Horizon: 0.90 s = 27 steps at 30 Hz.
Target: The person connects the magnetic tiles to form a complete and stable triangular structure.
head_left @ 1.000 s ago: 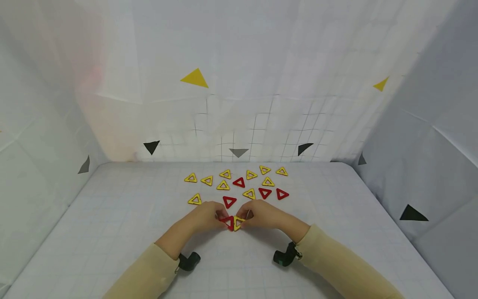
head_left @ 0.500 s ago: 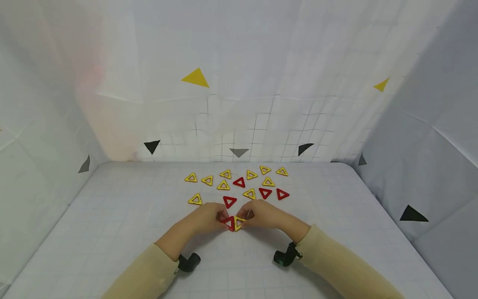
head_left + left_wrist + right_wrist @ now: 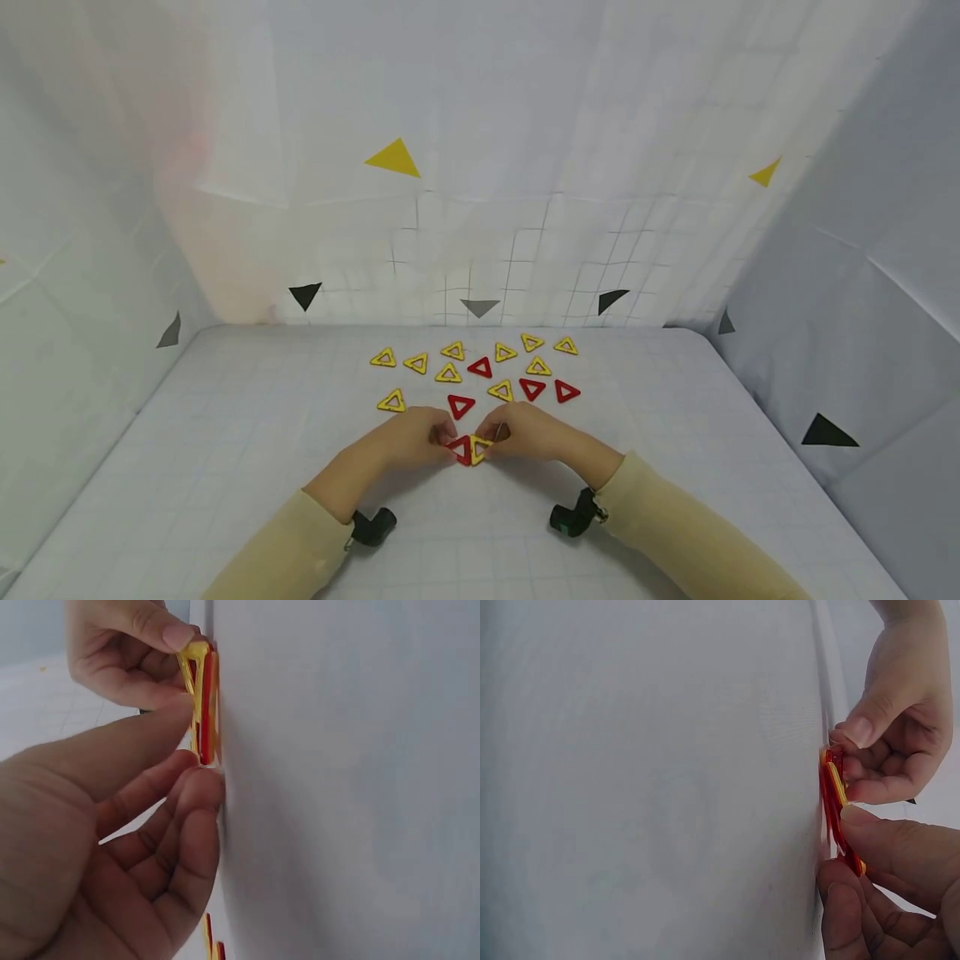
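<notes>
Near the middle of the table, in the head view, a red triangular frame tile [image 3: 468,450] and a yellow triangular frame tile [image 3: 475,452] stand edge to edge. My left hand [image 3: 416,437] pinches the red one from the left. From the right, my right hand [image 3: 528,429] pinches the yellow one between thumb and fingers. Seen edge-on in the left wrist view, yellow [image 3: 196,649] and red [image 3: 206,712] edges overlap between the two hands. The right wrist view shows the red tile [image 3: 828,795] beside a yellow edge, close over the table.
Behind the hands lie several loose yellow triangles [image 3: 449,379] and red triangles [image 3: 453,402] on the white table [image 3: 225,433]. A white sheet [image 3: 480,125] with printed triangles hangs at the back, and similar sheets stand at both sides.
My left wrist has shifted slightly to the left and its fingers have drawn back a little along the red tile. The right hand and both tiles stay nearly in place.
</notes>
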Motion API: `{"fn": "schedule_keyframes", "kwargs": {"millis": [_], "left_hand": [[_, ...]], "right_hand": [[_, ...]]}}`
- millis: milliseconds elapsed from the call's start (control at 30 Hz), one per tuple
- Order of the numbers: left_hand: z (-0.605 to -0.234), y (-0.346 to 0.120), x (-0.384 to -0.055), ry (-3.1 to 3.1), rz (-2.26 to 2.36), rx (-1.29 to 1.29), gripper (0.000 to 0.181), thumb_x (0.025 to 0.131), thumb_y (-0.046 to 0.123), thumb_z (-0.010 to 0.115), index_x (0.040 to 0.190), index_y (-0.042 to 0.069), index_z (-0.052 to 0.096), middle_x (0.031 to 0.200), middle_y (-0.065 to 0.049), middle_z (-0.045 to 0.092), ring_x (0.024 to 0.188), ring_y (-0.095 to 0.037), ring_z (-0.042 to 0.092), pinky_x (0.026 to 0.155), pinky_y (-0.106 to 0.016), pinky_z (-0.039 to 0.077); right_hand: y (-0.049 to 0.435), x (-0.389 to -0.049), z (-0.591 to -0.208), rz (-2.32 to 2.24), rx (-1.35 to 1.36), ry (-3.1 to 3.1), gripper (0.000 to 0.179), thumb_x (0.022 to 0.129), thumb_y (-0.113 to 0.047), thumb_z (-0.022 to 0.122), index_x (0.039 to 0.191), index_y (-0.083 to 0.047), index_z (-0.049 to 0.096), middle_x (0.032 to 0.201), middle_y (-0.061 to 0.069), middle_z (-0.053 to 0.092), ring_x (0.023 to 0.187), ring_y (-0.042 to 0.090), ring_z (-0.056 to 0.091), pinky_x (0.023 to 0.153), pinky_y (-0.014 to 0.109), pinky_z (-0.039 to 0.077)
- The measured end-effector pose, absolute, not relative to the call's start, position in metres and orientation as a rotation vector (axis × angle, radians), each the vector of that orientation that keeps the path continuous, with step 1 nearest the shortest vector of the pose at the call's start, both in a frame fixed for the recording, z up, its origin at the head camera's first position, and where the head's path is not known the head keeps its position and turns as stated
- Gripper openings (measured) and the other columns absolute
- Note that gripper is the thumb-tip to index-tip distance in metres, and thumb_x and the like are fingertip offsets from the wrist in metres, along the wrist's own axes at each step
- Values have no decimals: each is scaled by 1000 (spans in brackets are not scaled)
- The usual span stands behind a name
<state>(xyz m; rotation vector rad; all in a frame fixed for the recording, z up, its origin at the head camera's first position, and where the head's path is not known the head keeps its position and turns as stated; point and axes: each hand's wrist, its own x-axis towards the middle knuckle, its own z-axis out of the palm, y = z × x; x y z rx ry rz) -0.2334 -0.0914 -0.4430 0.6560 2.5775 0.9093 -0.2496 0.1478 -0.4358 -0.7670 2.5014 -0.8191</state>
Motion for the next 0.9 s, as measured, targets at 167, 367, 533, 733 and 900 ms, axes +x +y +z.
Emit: {"fn": "schedule_keyframes", "kwargs": {"millis": [167,367,533,733,900], "left_hand": [[-441,-101,-237,2580,978,589,17,88,24,79,100,17,68,84,5,62,79,-14,57,73,-31,50],[-439,-113,-245,2634,1051,483,19,87,25,80,100,17,70,86,4,61,76,-15,57,64,-30,51],[-437,-123,-249,2648,1108,399,20,86,23,81,101,14,70,86,2,61,76,-16,57,62,-30,51],[-437,-135,-254,2680,1149,317,24,86,23,81,105,12,70,89,1,62,80,-17,57,65,-30,51],[-438,-143,-259,2678,1207,231,27,86,22,80,108,10,70,91,-1,62,82,-18,56,67,-30,50]], "right_hand": [[148,-249,-436,-825,-744,2496,20,85,-17,81,105,-17,77,94,-11,71,82,10,63,75,27,53],[148,-250,-436,-816,-741,2502,20,85,-19,82,105,-18,77,94,-12,70,83,10,62,75,27,53],[148,-249,-436,-814,-751,2503,20,85,-18,82,104,-17,77,94,-12,70,83,9,62,76,27,53],[148,-250,-436,-818,-750,2503,21,85,-18,82,105,-17,76,92,-12,69,83,9,62,77,27,53],[148,-250,-436,-826,-742,2499,21,84,-18,82,104,-17,76,92,-12,69,83,10,62,77,28,53]]}}
